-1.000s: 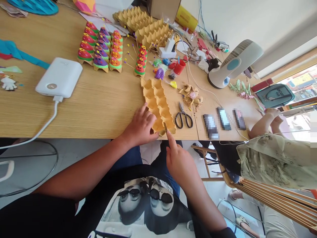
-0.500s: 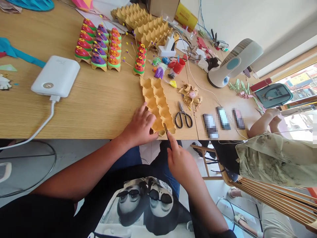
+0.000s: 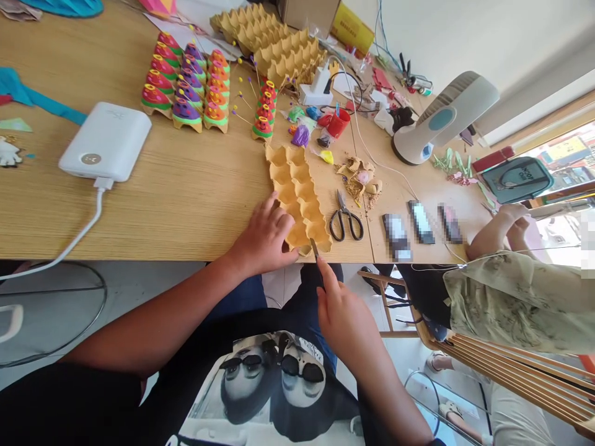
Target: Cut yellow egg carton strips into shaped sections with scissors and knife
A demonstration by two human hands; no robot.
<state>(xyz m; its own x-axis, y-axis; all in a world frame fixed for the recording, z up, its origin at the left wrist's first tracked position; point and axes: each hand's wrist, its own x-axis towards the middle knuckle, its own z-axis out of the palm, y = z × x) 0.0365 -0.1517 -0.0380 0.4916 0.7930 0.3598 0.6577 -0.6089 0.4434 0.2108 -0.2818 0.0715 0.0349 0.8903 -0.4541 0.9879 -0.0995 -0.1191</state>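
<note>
A piece of tan egg carton (image 3: 297,186) with two rows of cups lies at the table's front edge. My left hand (image 3: 269,232) grips its near left side, fingers over the cups and thumb at the near edge. In my right hand (image 3: 341,303) is a knife (image 3: 314,249), its handle inside the closed fingers and its blade at the carton's near end, between the two rows. Black-handled scissors (image 3: 345,217) rest just right of the carton. Beyond it stand painted egg-carton strips (image 3: 264,110) in red and green, with purple and orange ones (image 3: 188,90) to the left.
A white power bank (image 3: 106,142) with a cable lies left. Uncut egg trays (image 3: 267,40) and a power strip (image 3: 316,93) are at the back. Torn carton scraps (image 3: 360,176), phones (image 3: 396,235) and a handheld fan (image 3: 441,118) lie right. Another person's arm (image 3: 495,232) rests at far right.
The knife and my right hand have drawn slightly toward me and to the right. My left hand stays on the egg carton.
</note>
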